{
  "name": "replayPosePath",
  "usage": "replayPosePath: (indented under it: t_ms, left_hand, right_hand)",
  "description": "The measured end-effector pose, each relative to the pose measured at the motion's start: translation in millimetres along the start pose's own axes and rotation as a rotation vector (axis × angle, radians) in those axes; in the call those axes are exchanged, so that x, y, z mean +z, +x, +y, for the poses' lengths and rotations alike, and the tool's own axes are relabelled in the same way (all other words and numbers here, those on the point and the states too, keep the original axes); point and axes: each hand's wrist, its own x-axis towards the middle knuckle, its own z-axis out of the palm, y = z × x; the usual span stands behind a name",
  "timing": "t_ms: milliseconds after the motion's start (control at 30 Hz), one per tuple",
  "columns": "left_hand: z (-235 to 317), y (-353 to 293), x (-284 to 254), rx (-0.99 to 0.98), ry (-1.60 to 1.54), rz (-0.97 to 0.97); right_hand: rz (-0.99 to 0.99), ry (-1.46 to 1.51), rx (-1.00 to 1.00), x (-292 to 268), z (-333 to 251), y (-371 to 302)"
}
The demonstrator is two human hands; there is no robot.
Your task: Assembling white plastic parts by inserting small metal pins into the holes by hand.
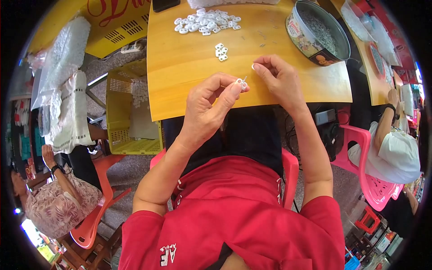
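Observation:
Above the table's near edge, my left hand (204, 105) pinches a small white plastic piece with round holes (242, 84) between thumb and forefinger. A thin metal pin (245, 78) stands up out of this piece. My right hand (282, 83) is just to the right, apart from the piece, with thumb and forefinger pressed together. A tiny whitish spot shows at those fingertips, too small to name. Beyond my hands lies a small cluster of similar white pieces (221, 52), and farther back a larger heap of white pieces (207, 21).
A round tin (300, 38) full of thin metal pins (320, 32) stands on the yellow-brown table (180, 67) at the right. Several loose pins (262, 44) lie left of it. A yellow crate (118, 96) sits left of the table. People sit at both sides.

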Motion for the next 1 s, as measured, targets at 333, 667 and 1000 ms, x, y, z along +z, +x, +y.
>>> replayPosePath:
  t_ms: [333, 667, 1000]
  left_hand:
    - [0, -1, -9, -0.018, -0.031, -0.091]
    - [-1, 0, -14, 0.083, 0.014, -0.167]
    - [0, -3, -12, 0.114, 0.025, -0.207]
  right_hand:
    - [-0.076, -0.140, -0.162, -13, -34, -2]
    - [-0.440, -0.213, -0.506, -27, -76, -2]
    - [-0.519, -0.224, -0.524, -28, -79, -3]
